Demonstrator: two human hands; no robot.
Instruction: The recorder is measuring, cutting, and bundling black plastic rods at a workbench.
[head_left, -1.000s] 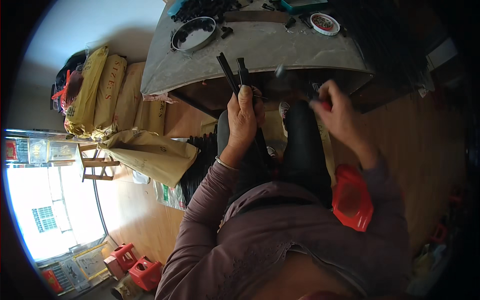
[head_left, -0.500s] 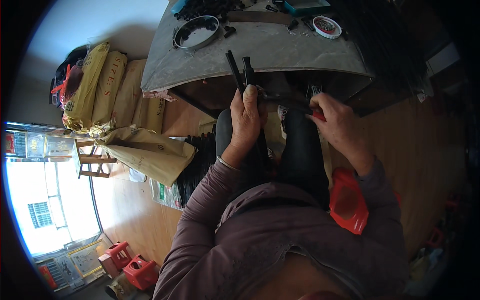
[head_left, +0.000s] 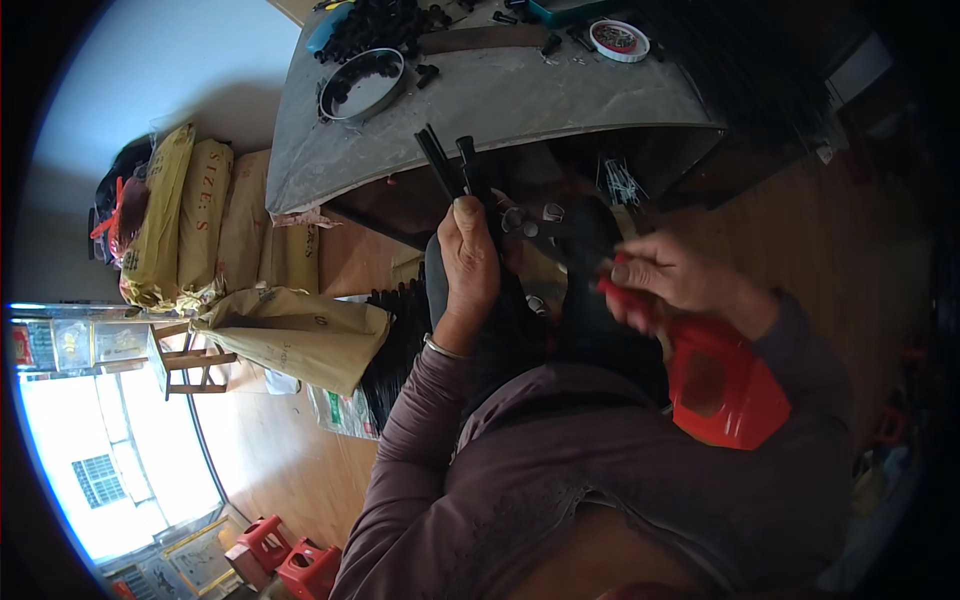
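My left hand [head_left: 468, 262] is closed around a bundle of slim black rods [head_left: 437, 160] and a black piece with a knobbed end [head_left: 466, 150], all pointing up toward the table. To the right, my right hand [head_left: 675, 275] is closed on a red-handled tool [head_left: 612, 285]. Its dark far end reaches toward the left hand and is too blurred and dim to name. Both hands are above my lap, below the table's near edge. Several thin metal rods [head_left: 622, 182] stand in the dark space under the table, just beyond the right hand.
On the grey table [head_left: 540, 95] are a round metal bowl [head_left: 362, 88], a heap of black parts [head_left: 385, 30] and a white-rimmed dish [head_left: 620, 42] of small pieces. Sacks [head_left: 205, 215], an open sack [head_left: 310, 335] and a wooden stool [head_left: 188, 358] stand left. A red plastic item [head_left: 735, 385] lies by my right forearm.
My right hand has moved down and slightly right with the red-handled tool, uncovering the metal rods. The left hand has moved slightly down and left in the picture, still holding the black pieces.
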